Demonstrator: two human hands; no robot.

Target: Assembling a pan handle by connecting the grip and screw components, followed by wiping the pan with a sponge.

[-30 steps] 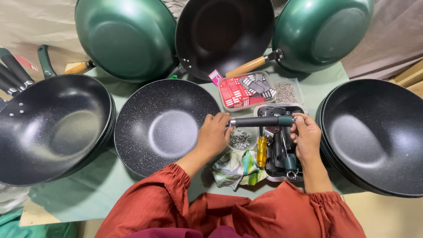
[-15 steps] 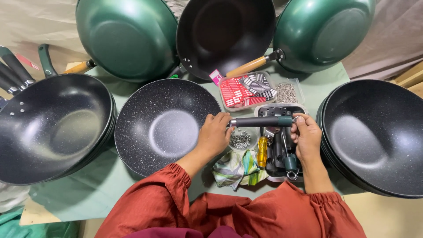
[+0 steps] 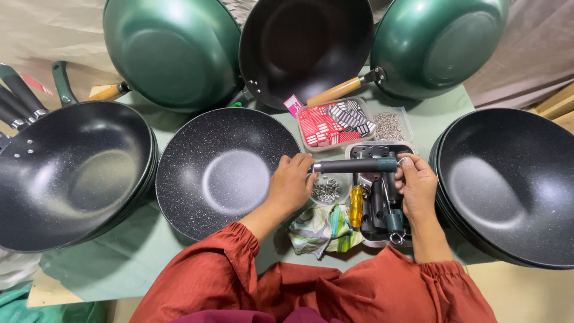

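Observation:
A black speckled wok (image 3: pixel 224 173) lies on the green table in front of me. My left hand (image 3: pixel 291 184) grips its right rim where a dark handle (image 3: pixel 353 165) with a green end meets it. My right hand (image 3: pixel 415 185) holds the handle's green outer end, keeping it level over a tray of more handles (image 3: pixel 382 206). A yellow-handled screwdriver (image 3: pixel 356 206) lies beside that tray, and a small dish of screws (image 3: pixel 327 191) sits just under my left hand.
Stacked black woks sit at the left (image 3: pixel 66 173) and right (image 3: pixel 508 185). Green woks (image 3: pixel 170 51) (image 3: pixel 439 45) and a black one (image 3: pixel 305 48) lean at the back. A tray of red cards (image 3: pixel 332 122), a box of screws (image 3: pixel 390 125) and a striped cloth (image 3: pixel 320 230) lie nearby.

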